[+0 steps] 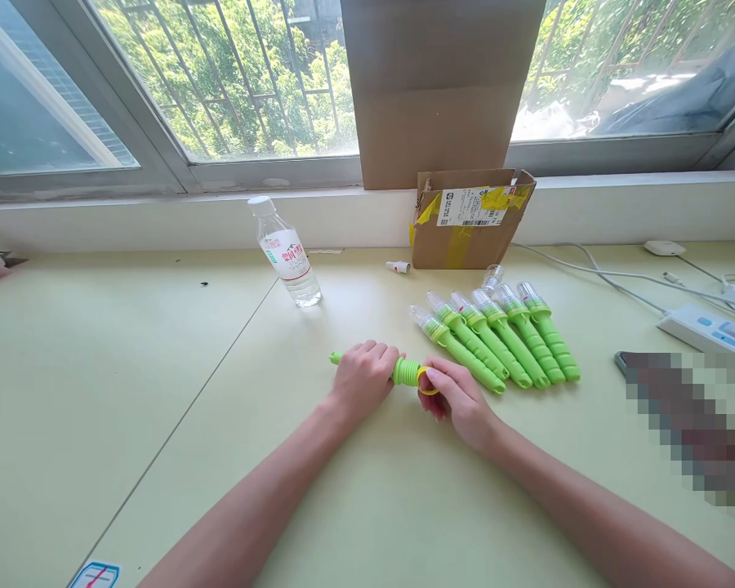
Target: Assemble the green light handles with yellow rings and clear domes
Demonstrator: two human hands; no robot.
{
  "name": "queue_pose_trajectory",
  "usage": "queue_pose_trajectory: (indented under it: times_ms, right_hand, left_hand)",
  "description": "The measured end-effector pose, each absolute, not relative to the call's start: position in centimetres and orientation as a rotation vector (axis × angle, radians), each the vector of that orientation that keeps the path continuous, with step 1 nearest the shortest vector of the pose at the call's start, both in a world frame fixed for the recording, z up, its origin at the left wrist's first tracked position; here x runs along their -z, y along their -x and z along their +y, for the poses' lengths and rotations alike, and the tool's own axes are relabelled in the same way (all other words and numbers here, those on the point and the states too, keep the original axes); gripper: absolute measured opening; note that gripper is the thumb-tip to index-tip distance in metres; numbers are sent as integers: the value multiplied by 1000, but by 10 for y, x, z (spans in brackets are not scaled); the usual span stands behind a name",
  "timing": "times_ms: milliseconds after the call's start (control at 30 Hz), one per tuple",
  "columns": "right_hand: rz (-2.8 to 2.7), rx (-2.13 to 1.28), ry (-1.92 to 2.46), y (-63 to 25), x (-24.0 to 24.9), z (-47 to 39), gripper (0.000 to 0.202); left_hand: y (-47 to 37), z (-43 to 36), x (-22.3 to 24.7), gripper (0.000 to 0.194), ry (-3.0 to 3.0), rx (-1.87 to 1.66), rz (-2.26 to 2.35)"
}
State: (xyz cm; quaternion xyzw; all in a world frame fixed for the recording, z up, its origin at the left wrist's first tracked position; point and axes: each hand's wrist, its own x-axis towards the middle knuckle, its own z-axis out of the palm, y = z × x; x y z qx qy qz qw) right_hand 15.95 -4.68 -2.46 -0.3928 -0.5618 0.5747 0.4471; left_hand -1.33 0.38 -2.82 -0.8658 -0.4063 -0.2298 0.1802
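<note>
In the head view my left hand (363,376) is wrapped around a bright green plastic handle, palm down over the table. The green handle (407,372) lies roughly level, its ribbed end pointing right and its narrow tip showing left of the fist. A thin yellow ring (427,380) is at the ribbed end, pinched between the thumb and fingers of my right hand (459,400). Whether the ring sits around the end or just against it, I cannot tell. Several green sticks with clear domed tops (496,336) lie side by side beyond my right hand.
A water bottle (289,260) stands at the back left. Near the window are a cardboard box (465,237), a small white piece (398,267) and a clear cap (493,276). On the right lie a power strip (704,327), cables and a blurred-out dark object (686,416).
</note>
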Motion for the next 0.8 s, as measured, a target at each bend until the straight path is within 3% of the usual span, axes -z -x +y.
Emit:
queue_pose_trajectory:
  times_ms: [500,800]
  right_hand:
    - [-1429,-1421,945,-159,23,-47,37]
    - [-1438,-1269,1116,-155,26,-45,39]
  left_hand:
    - [13,4,31,25,2465,568,-1267]
    - [12,1,29,30,2464,727,-1132]
